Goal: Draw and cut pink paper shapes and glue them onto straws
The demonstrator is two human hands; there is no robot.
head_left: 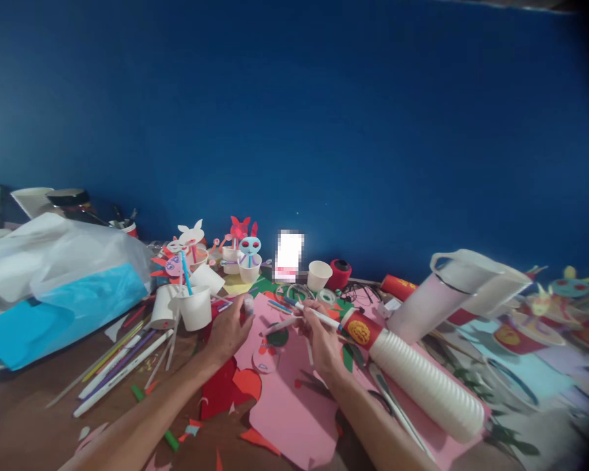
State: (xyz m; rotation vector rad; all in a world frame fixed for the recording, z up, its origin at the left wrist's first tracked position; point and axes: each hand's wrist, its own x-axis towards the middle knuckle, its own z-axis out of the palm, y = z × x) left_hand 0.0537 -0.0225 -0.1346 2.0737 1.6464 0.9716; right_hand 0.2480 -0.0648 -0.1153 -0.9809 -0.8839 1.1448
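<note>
**Hands above pink paper [294,418]**

Head view, centre: right hand [324,343] pinches pen [328,319]; left hand [228,333] pinches white piece [248,305]. Cutout [265,361] below, on paper. Risk: right hand bumping adjacent cup stack [425,383], rolling it.

Wall [294,118]: smooth, matt. Table [24,425]: brown wood look, a bit shiny. Pink sheet [294,418]: flat, matt paper. Marker [328,318]: smooth plastic. Cup stack [427,386]: paper, bumpy with rims. Bag [93,245]: thin, crinkly, see-through plastic. Jug [419,304]: smooth, slightly glossy.
</note>
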